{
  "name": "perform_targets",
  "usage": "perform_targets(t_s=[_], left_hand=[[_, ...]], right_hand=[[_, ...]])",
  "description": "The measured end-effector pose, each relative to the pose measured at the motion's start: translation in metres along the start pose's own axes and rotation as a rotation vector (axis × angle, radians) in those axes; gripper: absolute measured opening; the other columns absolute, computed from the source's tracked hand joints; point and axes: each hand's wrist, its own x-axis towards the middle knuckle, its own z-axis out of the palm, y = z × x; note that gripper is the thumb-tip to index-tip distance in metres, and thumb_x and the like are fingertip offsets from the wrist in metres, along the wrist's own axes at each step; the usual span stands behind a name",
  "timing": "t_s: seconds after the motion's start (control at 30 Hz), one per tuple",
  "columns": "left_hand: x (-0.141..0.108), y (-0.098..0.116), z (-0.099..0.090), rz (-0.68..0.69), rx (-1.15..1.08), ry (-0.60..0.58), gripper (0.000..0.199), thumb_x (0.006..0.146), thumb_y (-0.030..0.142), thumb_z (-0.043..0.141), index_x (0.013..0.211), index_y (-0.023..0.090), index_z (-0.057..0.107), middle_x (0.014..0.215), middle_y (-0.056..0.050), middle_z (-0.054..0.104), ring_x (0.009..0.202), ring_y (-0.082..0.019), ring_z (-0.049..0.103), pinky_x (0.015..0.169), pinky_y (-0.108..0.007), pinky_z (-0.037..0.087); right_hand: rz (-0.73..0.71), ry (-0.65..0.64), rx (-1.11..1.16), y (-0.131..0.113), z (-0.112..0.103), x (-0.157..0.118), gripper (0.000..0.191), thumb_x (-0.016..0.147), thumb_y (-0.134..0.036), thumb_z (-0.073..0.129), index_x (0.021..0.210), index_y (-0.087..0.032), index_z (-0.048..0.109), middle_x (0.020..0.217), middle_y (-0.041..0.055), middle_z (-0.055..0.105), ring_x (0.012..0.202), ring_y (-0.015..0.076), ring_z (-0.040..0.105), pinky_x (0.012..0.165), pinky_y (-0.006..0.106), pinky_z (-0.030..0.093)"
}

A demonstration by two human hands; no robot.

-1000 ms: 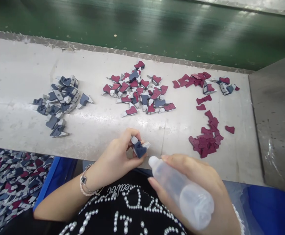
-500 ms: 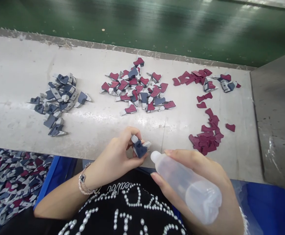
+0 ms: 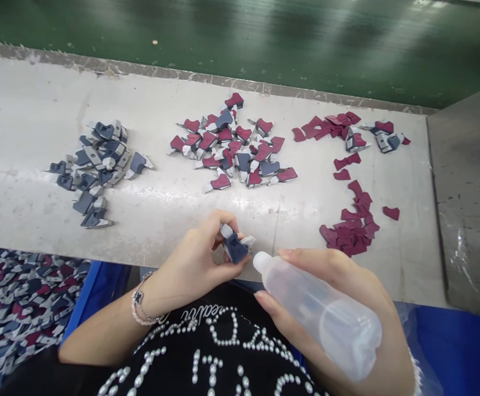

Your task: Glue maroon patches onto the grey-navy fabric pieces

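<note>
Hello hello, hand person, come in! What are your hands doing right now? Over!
Left hand pinching a navy-and-grey piece. Right hand gripping a clear plastic squeeze bottle. Bottle nozzle right beside the piece.

The held cut piece (image 3: pixel 235 249) is navy with pale grey tips; the loose cut pieces (image 3: pixel 350 234) are solid crimson, and the squeeze bottle (image 3: pixel 318 311) is milky translucent. The shirt (image 3: pixel 207 352) is black, patterned with white pearl lettering. The crate (image 3: pixel 83 291) is bright blue, the bench top (image 3: pixel 25 137) mottled off-white, the panel behind (image 3: pixel 240 49) glossy dark green.
</note>
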Motion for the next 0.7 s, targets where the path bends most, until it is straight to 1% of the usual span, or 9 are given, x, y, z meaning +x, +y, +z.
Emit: perform_targets(t_s=[0.1, 0.27, 0.4, 0.57, 0.7], left_hand=[[0.0004, 0.0004, -0.0003, 0.013, 0.026, -0.003, 0.034, 0.084, 0.020, 0.071, 0.103, 0.027, 0.044, 0.096, 0.002, 0.068, 0.080, -0.012, 0.060, 0.063, -0.022, 0.046], [0.0006, 0.0000, -0.0008, 0.019, 0.022, -0.011, 0.035, 0.084, 0.020, 0.072, 0.103, 0.028, 0.044, 0.097, 0.003, 0.067, 0.078, -0.011, 0.060, 0.064, -0.021, 0.047], [0.0003, -0.0004, -0.0010, 0.018, 0.023, -0.010, 0.035, 0.084, 0.021, 0.072, 0.103, 0.028, 0.044, 0.096, 0.003, 0.066, 0.076, -0.011, 0.059, 0.063, -0.022, 0.047], [0.0000, 0.0009, -0.0017, 0.030, 0.037, -0.004, 0.035, 0.084, 0.019, 0.072, 0.103, 0.028, 0.044, 0.096, 0.003, 0.068, 0.072, -0.011, 0.059, 0.062, -0.022, 0.048], [-0.0005, 0.0004, -0.0021, 0.019, -0.004, -0.002, 0.034, 0.085, 0.022, 0.071, 0.103, 0.027, 0.043, 0.098, 0.000, 0.069, 0.081, -0.015, 0.065, 0.064, -0.025, 0.051]], right_hand=[[-0.015, 0.018, -0.017, -0.0002, 0.0005, -0.0001, 0.022, 0.086, -0.028, 0.068, 0.101, -0.028, 0.053, 0.076, -0.0045, 0.067, 0.056, 0.0145, 0.065, 0.054, 0.025, 0.057], [0.005, -0.033, -0.009, -0.0003, -0.0004, -0.0008, 0.026, 0.085, -0.028, 0.069, 0.105, -0.029, 0.053, 0.082, -0.0039, 0.069, 0.057, 0.0146, 0.065, 0.062, 0.026, 0.060], [0.024, -0.041, 0.009, -0.0003, 0.0000, 0.0004, 0.026, 0.085, -0.028, 0.070, 0.104, -0.029, 0.053, 0.081, -0.0044, 0.069, 0.056, 0.0149, 0.064, 0.058, 0.026, 0.059], [0.018, -0.034, 0.028, -0.0009, -0.0003, -0.0004, 0.028, 0.084, -0.026, 0.071, 0.105, -0.029, 0.053, 0.082, -0.0043, 0.068, 0.058, 0.0145, 0.064, 0.060, 0.025, 0.059], [0.017, -0.041, -0.008, -0.0015, -0.0030, -0.0023, 0.029, 0.083, -0.021, 0.071, 0.104, -0.028, 0.053, 0.082, -0.0051, 0.068, 0.056, 0.0131, 0.063, 0.061, 0.025, 0.059]])
